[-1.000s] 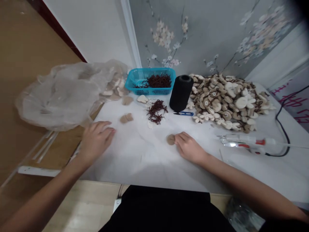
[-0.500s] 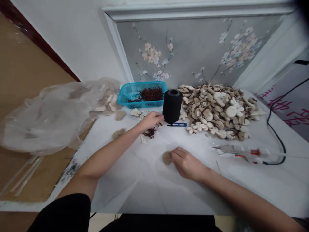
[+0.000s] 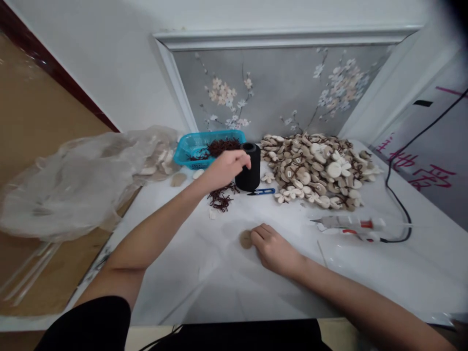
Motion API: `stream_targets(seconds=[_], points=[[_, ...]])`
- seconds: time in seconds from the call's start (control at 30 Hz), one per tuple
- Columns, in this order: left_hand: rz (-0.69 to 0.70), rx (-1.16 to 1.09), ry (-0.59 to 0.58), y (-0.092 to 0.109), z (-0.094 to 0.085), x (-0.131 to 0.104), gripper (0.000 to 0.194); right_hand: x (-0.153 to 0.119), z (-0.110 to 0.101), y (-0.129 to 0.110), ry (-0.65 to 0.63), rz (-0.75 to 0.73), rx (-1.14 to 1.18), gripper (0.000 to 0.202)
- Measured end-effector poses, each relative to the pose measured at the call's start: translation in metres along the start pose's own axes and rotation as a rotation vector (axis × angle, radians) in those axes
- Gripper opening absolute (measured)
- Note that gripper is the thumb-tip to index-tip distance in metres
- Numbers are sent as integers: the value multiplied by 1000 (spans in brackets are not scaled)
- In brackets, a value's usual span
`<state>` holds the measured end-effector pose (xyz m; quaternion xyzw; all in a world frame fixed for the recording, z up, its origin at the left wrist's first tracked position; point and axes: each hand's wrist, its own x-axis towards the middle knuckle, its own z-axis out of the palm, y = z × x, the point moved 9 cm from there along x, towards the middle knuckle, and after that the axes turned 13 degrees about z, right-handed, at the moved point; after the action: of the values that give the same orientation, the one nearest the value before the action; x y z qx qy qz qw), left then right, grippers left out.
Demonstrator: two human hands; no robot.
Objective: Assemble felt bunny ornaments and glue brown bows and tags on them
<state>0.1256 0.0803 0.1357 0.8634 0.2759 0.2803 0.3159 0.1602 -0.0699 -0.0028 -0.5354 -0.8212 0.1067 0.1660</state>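
Note:
My left hand (image 3: pixel 230 167) is raised in front of the black thread cone (image 3: pixel 252 175), its thumb and fingers pinched; anything between them is too small to make out. Below it, small dark brown cord bows (image 3: pixel 221 199) lie on the white table. Nearer the front edge, my right hand (image 3: pixel 272 246) has its fingers closed on the right side of a round beige felt piece (image 3: pixel 245 239), which lies near the tabletop. Blue thread snips (image 3: pixel 263 192) rest at the foot of the cone.
A blue basket (image 3: pixel 183 146) holds more brown cord. Behind on the right is a big heap of beige felt pieces (image 3: pixel 314 168). A glue gun (image 3: pixel 343 223) with a black cable lies at right, and a plastic bag (image 3: pixel 73 180) at left.
My left hand has lifted from the brown cords to in front of the black cone. My right hand still holds the beige piece. The view has shifted slightly.

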Motion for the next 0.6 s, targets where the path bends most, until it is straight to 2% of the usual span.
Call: stream_targets(seconds=[0.1, 0.2, 0.27, 0.33, 0.43, 0.6], points=[[83, 438, -308, 10, 37, -16, 31, 1, -1, 1, 12, -7, 8, 25], [77, 715, -615, -10, 66, -43, 34, 2, -3, 2, 19, -3, 10, 25], [84, 794, -718, -29, 74, -56, 34, 2, -4, 2, 13, 2, 11, 25], [72, 820, -747, -52, 74, -61, 35, 2, -4, 2, 5, 5, 11, 25], [86, 772, -744, -77, 75, -54, 37, 3, -4, 1, 7, -2, 11, 23], [127, 790, -633, -90, 87, -12, 43, 3, -3, 0, 23, -13, 4, 25]])
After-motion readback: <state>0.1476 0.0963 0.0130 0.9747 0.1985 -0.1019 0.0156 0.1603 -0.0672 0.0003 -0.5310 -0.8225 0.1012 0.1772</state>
